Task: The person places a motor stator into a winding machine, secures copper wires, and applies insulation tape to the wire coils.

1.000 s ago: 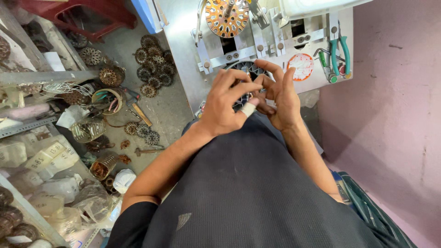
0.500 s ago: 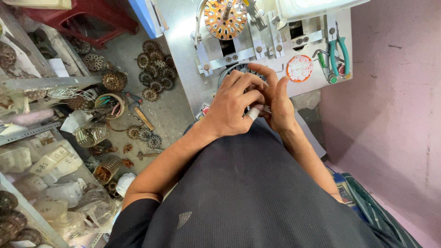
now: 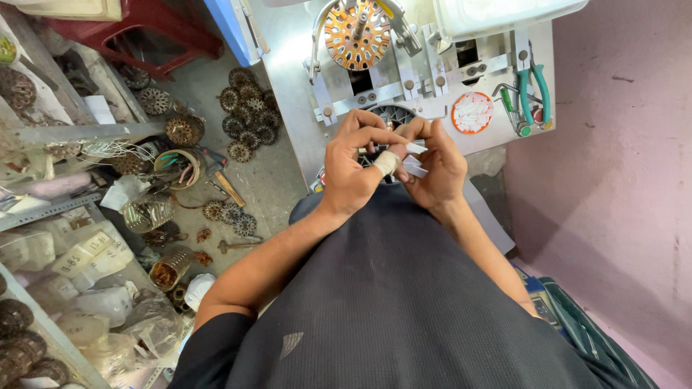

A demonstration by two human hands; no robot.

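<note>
Your left hand (image 3: 355,169), thumb taped, and your right hand (image 3: 432,164) meet fingertip to fingertip, both pinched on a white strip (image 3: 414,149). You hold it just above the dark stator (image 3: 389,115) at the near edge of the grey surface (image 3: 288,79).

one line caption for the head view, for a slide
Both hands, left hand and right hand, pinch small white strips above a stator core.
</note>
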